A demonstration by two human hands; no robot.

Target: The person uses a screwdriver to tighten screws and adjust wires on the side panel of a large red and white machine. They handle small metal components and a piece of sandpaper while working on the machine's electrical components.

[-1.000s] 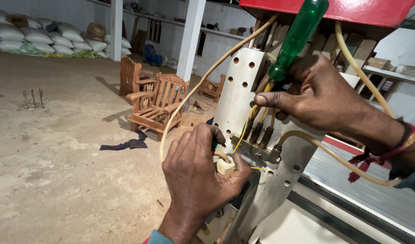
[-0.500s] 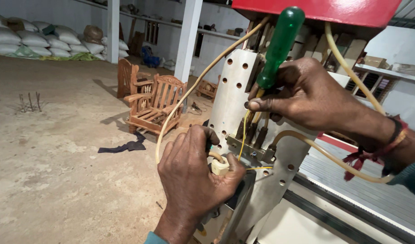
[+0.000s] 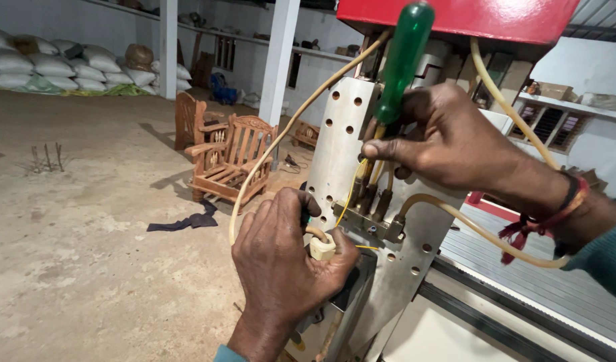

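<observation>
The screwdriver [image 3: 400, 64], with its green handle, stands nearly upright against the perforated metal plate [image 3: 341, 134], its shaft dropping toward the row of fittings [image 3: 371, 201] at the plate's lower middle. The right hand [image 3: 449, 141] is closed around the lower handle, thumb and forefinger pinched at the collar; that grip suits steady turning pressure down the shaft. Where the tip lands is hidden behind the fingers and yellow wires.

Below and left of the plate's fittings, the left hand [image 3: 288, 268] is curled shut, gripping a small cream-coloured connector [image 3: 322, 248] at the end of a pale tube [image 3: 281, 141]. Held so, the connector stays close to the plate and the tube's slack is kept out of the tool's way. The tube arcs up past the plate's left edge. A second tube [image 3: 482, 231] loops out from the fittings to the plate's right, under the right wrist.

Above the plate sits a red housing [image 3: 469, 17]. Well left of the plate, on the dusty floor [image 3: 86, 221], stand wooden chairs [image 3: 224, 161]; white sacks [image 3: 46, 64] are piled farther off.
</observation>
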